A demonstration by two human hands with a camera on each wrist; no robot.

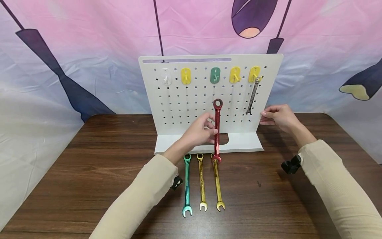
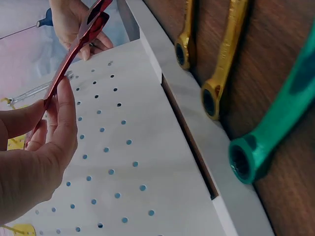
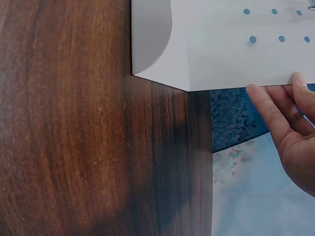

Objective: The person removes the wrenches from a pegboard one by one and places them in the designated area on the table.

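Observation:
My left hand (image 1: 199, 131) pinches a red ratcheting combination wrench (image 1: 217, 127) by its middle between thumb and fingers. The wrench stands nearly upright in front of the white pegboard (image 1: 179, 108), ring end up and open jaw down. In the left wrist view the thumb and fingers of the left hand (image 2: 47, 142) close on the red shaft (image 2: 63, 69). At the board's right edge, my right hand (image 1: 281, 117) pinches the edge, its thumb (image 3: 299, 83) on the front face. A silver wrench (image 1: 253, 96) hangs from the rightmost yellow hook (image 1: 254, 73).
Below the board, a green wrench (image 1: 187, 186) and two gold wrenches (image 1: 202, 182) lie on the brown wooden table (image 1: 119, 186), ring ends toward the board. Other hooks on the board are white (image 1: 165, 77), yellow (image 1: 186, 76) and green (image 1: 215, 75). A patterned cloth (image 1: 98, 49) hangs behind.

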